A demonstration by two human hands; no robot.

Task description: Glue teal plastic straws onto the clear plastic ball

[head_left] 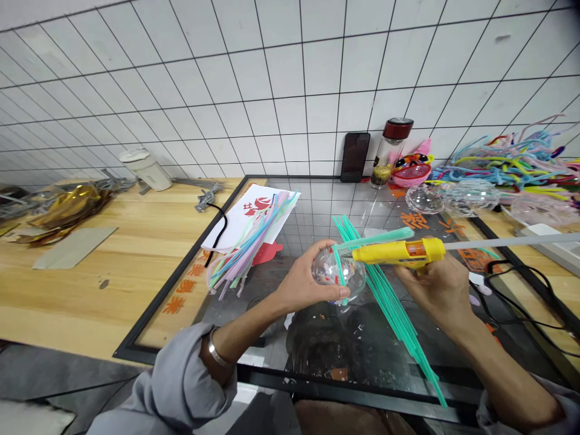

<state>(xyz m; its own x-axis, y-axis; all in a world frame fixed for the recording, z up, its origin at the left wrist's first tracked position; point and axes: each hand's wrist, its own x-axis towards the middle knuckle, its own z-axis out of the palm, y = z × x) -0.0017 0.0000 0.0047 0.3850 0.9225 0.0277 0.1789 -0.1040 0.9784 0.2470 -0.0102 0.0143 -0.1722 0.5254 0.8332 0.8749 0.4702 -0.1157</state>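
So the left hand (312,283) had the ball (322,275), a clear one with red specks, over the glass (267,296) on the wooden tabletop (136,241). Its fingers were curled round the ball's far side, with the thumb on the near side, pressing the low end of 1 teal stem (339,272) against it. That stem ran across the ball, then bent at the top and stuck out to the right, just behind the gun.

The right hand (439,296) gripped the yellow glue gun (399,252), fingers closed round the handle, though most of them were hidden. Can't tell if anything was on the trigger. The nozzle pointed left, right by the stem; couldn't tell if it was touching. A long pale glue stick (507,241) poked out the back.

Under the gun, a bunch of teal stems (394,308) lay slantwise on the glass. Off to the left, a pastel bunch (254,241) lay partly on white paper (226,226). Against the tiled wall (281,109) leaned a phone (355,157), with a bottle (387,158) beside it.
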